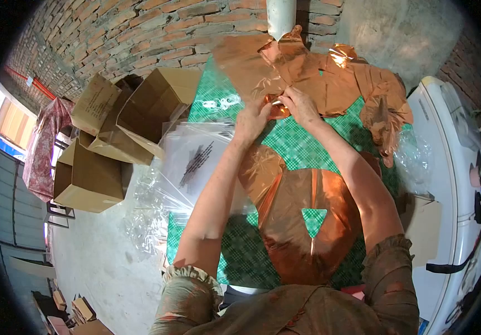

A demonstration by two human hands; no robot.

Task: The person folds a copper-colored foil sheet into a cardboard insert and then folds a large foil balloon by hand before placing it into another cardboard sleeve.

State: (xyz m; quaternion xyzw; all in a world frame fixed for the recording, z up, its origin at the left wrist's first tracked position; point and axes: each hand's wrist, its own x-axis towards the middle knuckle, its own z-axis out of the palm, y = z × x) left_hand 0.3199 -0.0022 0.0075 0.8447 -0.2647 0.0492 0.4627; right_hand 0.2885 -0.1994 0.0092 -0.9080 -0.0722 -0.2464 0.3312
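Note:
Flat copper-coloured foil balloons lie across a table with a green checked cover (299, 148). At the far side of the table, my left hand (253, 119) and my right hand (302, 107) are close together. Their fingers are pinched on the near edge of a foil balloon (323, 84), where a small folded, shiny part shows between them. A small whitish bit at the fingertips is too small to make out. Nearer my body lies another flat foil balloon (292, 223), with a triangular opening that shows the cover beneath.
Clear plastic bags (187, 164) with dark print are piled on the left of the table. Open cardboard boxes (91, 177) stand beyond them. A white appliance (439, 139) borders the right side, and a brick wall (156, 39) with a white pipe (281, 17) stands behind.

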